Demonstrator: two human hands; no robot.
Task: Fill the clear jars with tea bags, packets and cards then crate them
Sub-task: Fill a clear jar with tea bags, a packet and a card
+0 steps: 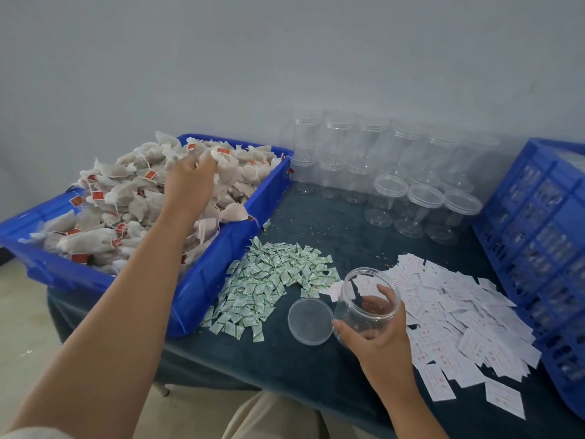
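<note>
The left hand (190, 182) reaches into the shallow blue plastic tray (202, 289) at frame left, fingers curled on white paper tea bags (218, 158). The right hand (376, 334), lower centre, grips the tilted, open clear plastic jar (354, 293), fingers wrapped round its wall; a clear round lid (308, 321) lies just beside it.

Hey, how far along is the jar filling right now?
Early on this jar. Done: its lid is off, beside it. In hand: the right hand holds the empty jar; the left hand grabs tea bags. Left: packets, cards, lid, crate, and the stacked jars behind.
</note>
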